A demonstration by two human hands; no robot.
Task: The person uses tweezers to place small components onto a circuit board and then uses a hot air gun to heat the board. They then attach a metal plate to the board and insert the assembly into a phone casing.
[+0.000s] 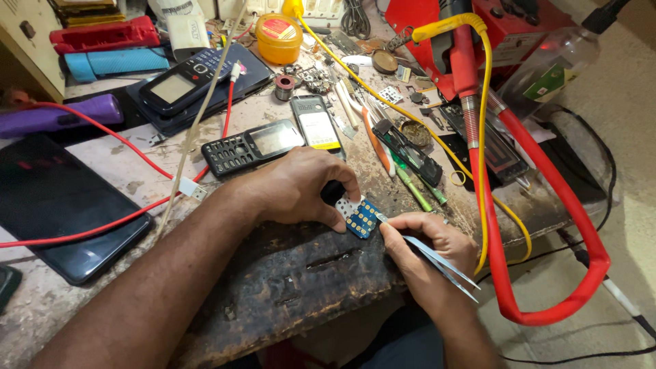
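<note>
Standing next to this repair bench, everything centres on a small blue circuit board (pixel 362 219) with gold pads, sitting at the front edge of the worn dark work surface (pixel 301 273). The left hand (pixel 301 188) is clamped down on the board from its upper left side, fingers pinching the whitish corner, and there's something black tucked under those fingers, can't tell what. The right hand (pixel 427 249) comes in from the board's lower right, fingers closed tight around a pair of metal tweezers (pixel 427 256) whose tips touch the board's right edge.

Just behind the board lie two black keypad phones (pixel 253 145), side by side, one with a yellowish label. Further back from it there's a round yellow tin (pixel 278 34). Right of the board, a thick red cable (pixel 547 198) and a thin yellow wire (pixel 486 171) loop down past the bench edge. Way off to the board's left, a dark smartphone (pixel 55 205) lies flat with a red wire across it.
</note>
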